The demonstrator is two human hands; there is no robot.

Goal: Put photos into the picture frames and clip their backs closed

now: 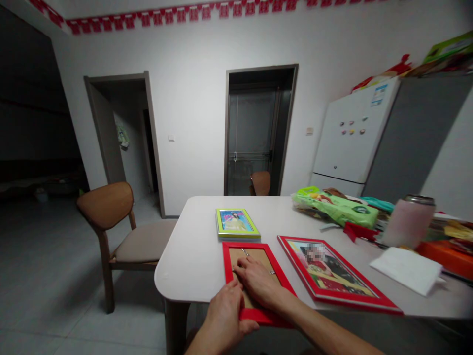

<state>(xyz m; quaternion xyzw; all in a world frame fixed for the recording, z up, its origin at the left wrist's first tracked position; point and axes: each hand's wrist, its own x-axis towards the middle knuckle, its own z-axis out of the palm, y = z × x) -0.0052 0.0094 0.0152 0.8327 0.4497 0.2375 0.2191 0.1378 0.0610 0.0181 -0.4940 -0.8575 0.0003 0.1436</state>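
Observation:
A red picture frame (275,266) lies face down at the table's near edge, showing its brown backing board (256,261) and small metal clips. My left hand (229,308) grips the lower left corner, with the thumb along the front edge. Across the backing reaches my right hand (256,281), its fingers bent and bunched at the frame's left inner side; what lies under the fingertips is hidden. To the right, a second red picture frame (332,276) rests face up with a photo in it. Just behind is a yellow-green picture frame (238,224), also face up, stacked on something.
On the white table (192,246) stand a pink tumbler (410,222), a green packet (343,209) and white tissue (406,268), with more clutter at right. A wooden chair (107,207) stands left. Behind are a fridge (351,133) and two doorways.

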